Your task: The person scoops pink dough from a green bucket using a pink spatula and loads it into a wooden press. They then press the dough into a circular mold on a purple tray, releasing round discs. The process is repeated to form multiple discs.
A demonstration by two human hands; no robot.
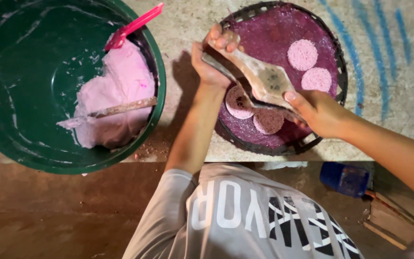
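Observation:
Both my hands hold a worn wooden press [264, 79] made of two flat paddle-shaped pieces, tilted over a round dark woven tray [329, 36]. My left hand [212, 57] grips its far end. My right hand [319, 112] grips the near end. Inside, the tray is purple, with several round pink discs on it: two lie apart at the far right [303, 54], and two [268, 121] sit under the press. A green basin [29, 72] to the left holds a mass of pink dough [120, 91].
A pink plastic scoop [132, 26] and a wooden stick [123, 107] rest in the basin's dough. Basin and tray stand on a concrete ledge [188, 24] marked with blue painted lines [379, 43]. Below it, on the floor, are a blue object [346, 178] and wooden pieces [391, 220].

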